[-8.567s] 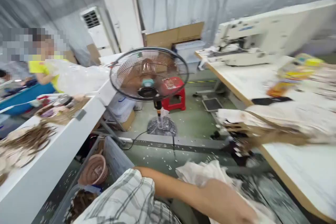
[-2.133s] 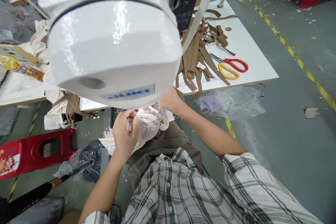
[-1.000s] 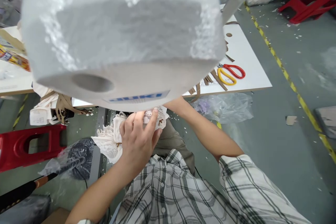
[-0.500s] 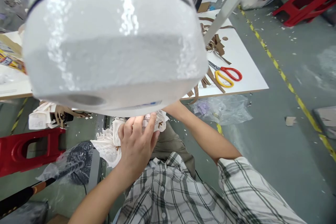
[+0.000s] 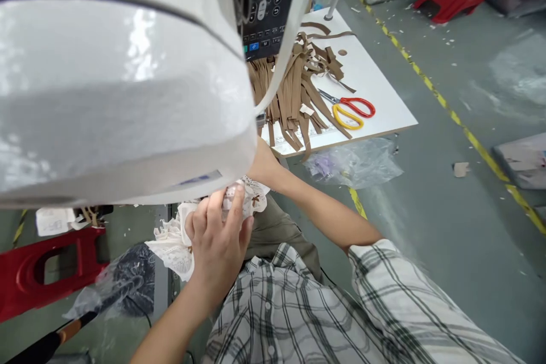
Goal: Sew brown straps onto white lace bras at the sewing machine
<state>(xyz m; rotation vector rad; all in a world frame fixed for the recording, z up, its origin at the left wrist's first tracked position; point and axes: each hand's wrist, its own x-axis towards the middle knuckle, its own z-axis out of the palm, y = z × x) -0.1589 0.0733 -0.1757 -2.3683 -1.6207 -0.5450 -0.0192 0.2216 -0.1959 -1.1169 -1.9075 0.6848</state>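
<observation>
My left hand [image 5: 219, 239] lies on white lace fabric [image 5: 173, 253] with brown embroidered motifs, below the white sewing machine head [image 5: 128, 125]. Its fingers are stretched forward and slightly apart, pressing the cloth from above. Gathered, ruffled cloth hangs out to the left of this hand, and a scalloped lace edge shows on its right. Of my right hand [image 5: 261, 162] only the wrist end is visible; its fingers are hidden behind the machine head, so what they touch cannot be seen.
On the white table are many brown fabric strips [image 5: 294, 91] and scissors [image 5: 347, 111] with red and yellow handles. A control panel [image 5: 267, 17] stands behind the machine. Clear plastic [image 5: 362, 165] hangs below the table edge. Red stools [image 5: 51, 273] stand left and far right.
The view has shifted, so the machine head sits further left and uncovers the control panel and more brown strips. My left hand stays on the lace, which looks almost unmoved.
</observation>
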